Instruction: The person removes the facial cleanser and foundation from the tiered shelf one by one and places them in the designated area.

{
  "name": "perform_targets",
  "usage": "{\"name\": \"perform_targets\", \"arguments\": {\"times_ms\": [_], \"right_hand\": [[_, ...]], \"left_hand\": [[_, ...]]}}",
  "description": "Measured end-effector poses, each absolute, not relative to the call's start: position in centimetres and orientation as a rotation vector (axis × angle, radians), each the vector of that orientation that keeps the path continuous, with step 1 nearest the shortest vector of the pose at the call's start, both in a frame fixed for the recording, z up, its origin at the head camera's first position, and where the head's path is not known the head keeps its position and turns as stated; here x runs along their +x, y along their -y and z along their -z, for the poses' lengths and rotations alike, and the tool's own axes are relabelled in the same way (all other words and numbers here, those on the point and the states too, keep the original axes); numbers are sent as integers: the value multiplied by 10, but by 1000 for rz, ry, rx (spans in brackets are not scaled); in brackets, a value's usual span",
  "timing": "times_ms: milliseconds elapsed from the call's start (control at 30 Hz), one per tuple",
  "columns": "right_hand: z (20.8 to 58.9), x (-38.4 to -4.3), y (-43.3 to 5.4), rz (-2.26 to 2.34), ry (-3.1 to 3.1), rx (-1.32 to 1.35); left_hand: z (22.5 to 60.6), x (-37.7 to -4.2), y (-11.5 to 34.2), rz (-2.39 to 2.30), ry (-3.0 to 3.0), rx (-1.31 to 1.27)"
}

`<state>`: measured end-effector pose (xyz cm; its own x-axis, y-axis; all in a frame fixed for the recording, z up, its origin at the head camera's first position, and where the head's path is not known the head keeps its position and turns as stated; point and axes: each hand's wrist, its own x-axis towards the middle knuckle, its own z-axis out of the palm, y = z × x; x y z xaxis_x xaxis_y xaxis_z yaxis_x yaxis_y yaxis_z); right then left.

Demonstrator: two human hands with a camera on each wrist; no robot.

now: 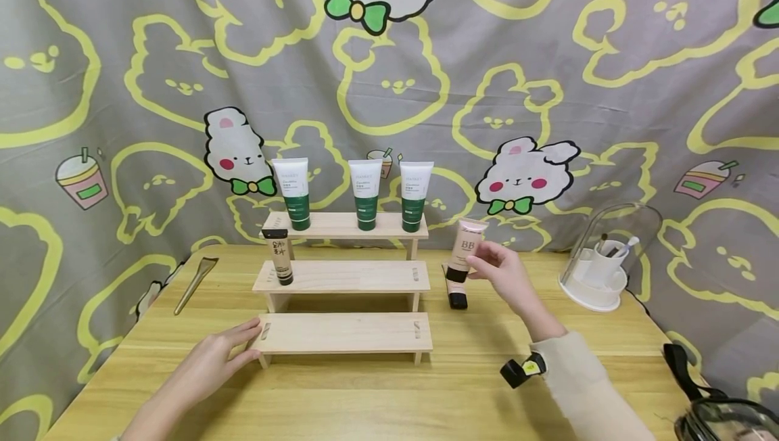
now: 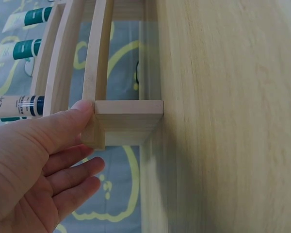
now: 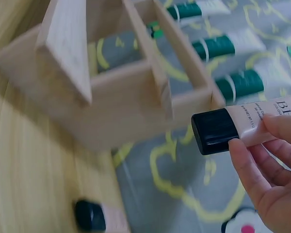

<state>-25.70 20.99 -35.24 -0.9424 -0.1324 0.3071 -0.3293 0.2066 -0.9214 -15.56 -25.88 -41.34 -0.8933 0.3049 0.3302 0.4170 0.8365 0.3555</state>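
Observation:
My right hand (image 1: 502, 272) pinches a pink BB cream tube (image 1: 466, 249), cap down, in the air right of the three-tier wooden display stand (image 1: 343, 334). Its black cap (image 3: 214, 131) sticks out past the fingers in the right wrist view. Below it, a second tube with a black cap (image 1: 457, 299) lies on the table. My left hand (image 1: 209, 363) holds the left end of the bottom tier, thumb against the board (image 2: 98, 58), other fingers loosely bent. A beige tube with black ends (image 1: 280, 260) stands at the left of the middle tier.
Three white-and-green tubes (image 1: 366, 196) stand on the top tier. A brush (image 1: 196, 284) lies at the table's left. On the right is a white holder (image 1: 599, 272) with brushes under a clear cover. A black-trimmed clear bag (image 1: 727, 414) sits at the lower right. A patterned curtain (image 1: 389, 89) hangs behind.

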Motion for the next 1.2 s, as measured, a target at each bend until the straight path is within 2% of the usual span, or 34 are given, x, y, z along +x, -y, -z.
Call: {"name": "perform_targets", "arguments": {"times_ms": [233,533,1200], "right_hand": [[373,-263,-246,-1818,2362,312],[396,-271,-283,-1788,2450,271],[430,-303,-296,-1723,2755,39]], "left_hand": [[415,-156,259,604,2730,-567],[415,-156,259,608,2731,-565],[413,-155,259,620,2752,-559]]}}
